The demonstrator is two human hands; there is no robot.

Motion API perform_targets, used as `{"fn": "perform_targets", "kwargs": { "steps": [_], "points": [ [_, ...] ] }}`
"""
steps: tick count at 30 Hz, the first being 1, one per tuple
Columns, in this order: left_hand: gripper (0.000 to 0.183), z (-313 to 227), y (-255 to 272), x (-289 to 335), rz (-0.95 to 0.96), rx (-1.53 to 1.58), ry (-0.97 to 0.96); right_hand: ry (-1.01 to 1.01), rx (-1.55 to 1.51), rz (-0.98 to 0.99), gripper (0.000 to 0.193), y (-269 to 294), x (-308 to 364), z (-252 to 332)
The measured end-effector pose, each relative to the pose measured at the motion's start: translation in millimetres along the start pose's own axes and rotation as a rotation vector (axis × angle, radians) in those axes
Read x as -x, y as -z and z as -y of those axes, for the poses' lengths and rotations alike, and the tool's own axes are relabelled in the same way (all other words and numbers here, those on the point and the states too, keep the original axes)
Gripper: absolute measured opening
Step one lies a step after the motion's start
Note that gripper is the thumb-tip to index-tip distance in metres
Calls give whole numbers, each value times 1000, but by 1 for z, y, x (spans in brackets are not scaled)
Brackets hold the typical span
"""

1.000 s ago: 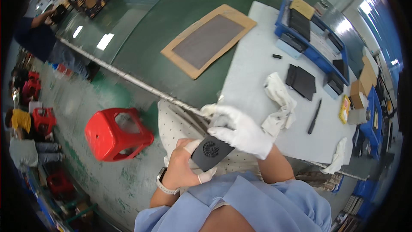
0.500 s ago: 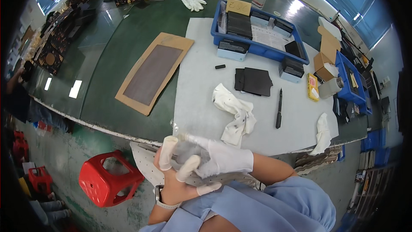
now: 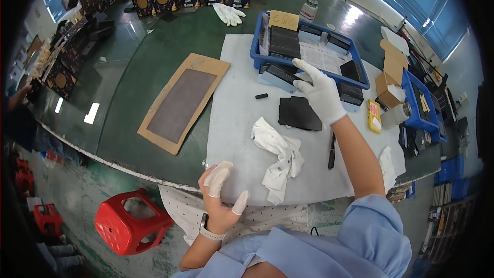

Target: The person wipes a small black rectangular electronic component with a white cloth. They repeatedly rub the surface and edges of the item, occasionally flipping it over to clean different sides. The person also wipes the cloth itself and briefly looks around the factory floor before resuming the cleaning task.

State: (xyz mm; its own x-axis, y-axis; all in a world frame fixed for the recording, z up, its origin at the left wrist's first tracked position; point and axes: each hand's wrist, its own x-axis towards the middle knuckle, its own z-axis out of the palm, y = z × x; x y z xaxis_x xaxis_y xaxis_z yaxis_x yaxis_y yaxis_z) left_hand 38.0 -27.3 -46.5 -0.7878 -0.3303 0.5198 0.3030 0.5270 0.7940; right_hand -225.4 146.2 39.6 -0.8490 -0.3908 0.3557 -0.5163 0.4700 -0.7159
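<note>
My right hand (image 3: 320, 94), in a white glove, reaches over the table to the near side of the blue tray (image 3: 256, 61). Its thumb and forefinger are around the right end of a small black-topped box (image 3: 280, 73) with light blue sides, which sits askew. Pale finger cots cover several fingertips of my left hand (image 3: 220, 198), held at the table's front edge. Its thumb and fingers are apart with nothing between them. Just under my right hand lie flat black pieces (image 3: 298, 113). A crumpled, spotted white cloth (image 3: 278, 157) rests between my hands.
A black pen (image 3: 332, 152) and a second white cloth (image 3: 387, 167) lie to the right. Another black-topped box (image 3: 351, 95), a yellow pack (image 3: 374, 116) and a jar (image 3: 396, 116) stand beyond. Left is a cardboard sheet with a grey panel (image 3: 182, 105); a red stool (image 3: 116, 226) stands below.
My hands were together at the table's front edge and have parted. My right hand has moved forward to the black-topped box, which has turned askew. My left hand has opened.
</note>
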Motion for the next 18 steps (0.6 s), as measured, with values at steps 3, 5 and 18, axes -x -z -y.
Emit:
{"fn": "perform_targets", "kwargs": {
  "steps": [3, 5, 18],
  "points": [
    [53, -2, 0, -2, -30, -32, -18, -51, -26, 114, 48, -3, -20, -14],
    [51, -2, 1, -2, -19, -54, -22, -54, 100, 184, 52, -6, -27, -21],
    [41, -6, 0, -2, 12, -117, -33, 252, 690, 23, 49, -26, -27, -32]
  ]
}}
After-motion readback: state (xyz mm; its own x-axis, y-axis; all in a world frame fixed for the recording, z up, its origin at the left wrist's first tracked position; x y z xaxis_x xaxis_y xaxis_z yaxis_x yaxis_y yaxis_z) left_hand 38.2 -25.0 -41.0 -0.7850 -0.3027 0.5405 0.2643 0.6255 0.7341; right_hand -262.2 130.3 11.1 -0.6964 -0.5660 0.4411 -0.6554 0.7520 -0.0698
